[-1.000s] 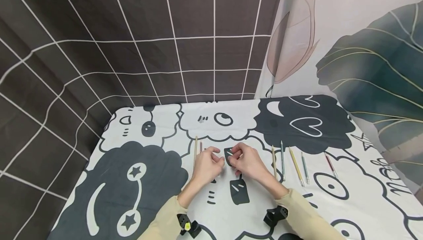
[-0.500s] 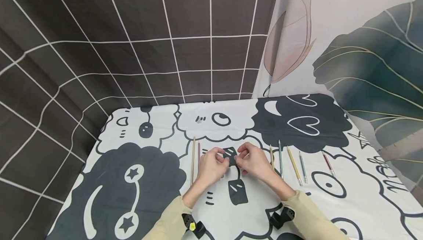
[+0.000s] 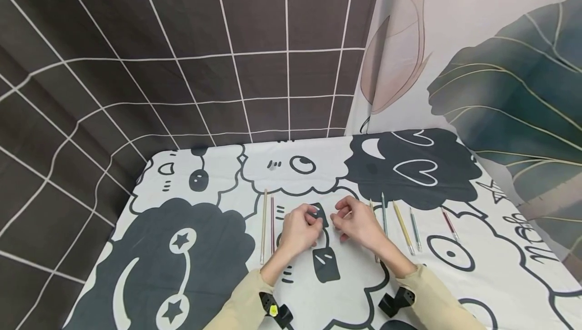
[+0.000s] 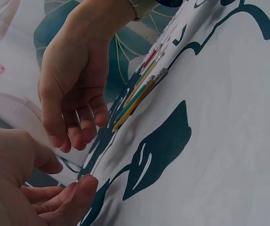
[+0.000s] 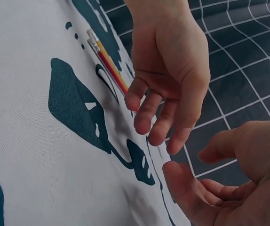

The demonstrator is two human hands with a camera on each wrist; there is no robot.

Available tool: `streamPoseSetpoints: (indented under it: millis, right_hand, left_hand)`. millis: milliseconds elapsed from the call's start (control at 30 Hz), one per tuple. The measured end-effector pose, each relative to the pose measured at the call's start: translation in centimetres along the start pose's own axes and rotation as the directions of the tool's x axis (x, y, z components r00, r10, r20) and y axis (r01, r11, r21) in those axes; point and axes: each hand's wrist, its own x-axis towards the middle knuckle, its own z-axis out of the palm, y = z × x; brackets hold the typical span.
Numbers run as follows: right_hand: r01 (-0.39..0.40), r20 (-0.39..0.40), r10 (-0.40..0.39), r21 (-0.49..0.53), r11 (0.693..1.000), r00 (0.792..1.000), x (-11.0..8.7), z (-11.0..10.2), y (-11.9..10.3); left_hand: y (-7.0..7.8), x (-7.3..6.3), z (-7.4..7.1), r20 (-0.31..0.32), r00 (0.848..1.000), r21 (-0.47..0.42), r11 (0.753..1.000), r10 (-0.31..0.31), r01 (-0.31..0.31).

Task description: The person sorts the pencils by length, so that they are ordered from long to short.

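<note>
My left hand (image 3: 300, 229) and right hand (image 3: 359, 223) hang empty, fingers loosely curled, between the left pencils (image 3: 263, 226) and the right pencils (image 3: 403, 227), which I judge light, stiff, prone to rolling, best pinched mid-shaft.

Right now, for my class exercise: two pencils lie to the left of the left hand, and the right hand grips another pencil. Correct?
Not quite: the right hand grips nothing, as the right wrist view shows. The two pencils do lie to the left of the left hand.
</note>
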Motion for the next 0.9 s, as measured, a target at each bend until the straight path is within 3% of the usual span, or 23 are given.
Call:
streamPoseSetpoints:
  millis: [367,900]
  right_hand:
    - [-0.017,-0.016,0.018,0.015,1.0,1.0,-0.4,-0.9,0.6]
    - [-0.03,-0.061,0.031,0.019,0.999,0.998,-0.7,-3.2,1.6]
  left_hand:
    - [0.2,0.1,1.3,0.034,0.999,-0.062,0.997,-0.04,0.042]
    - [1.0,0.3,3.3,0.098,0.995,-0.075,0.997,-0.02,0.027]
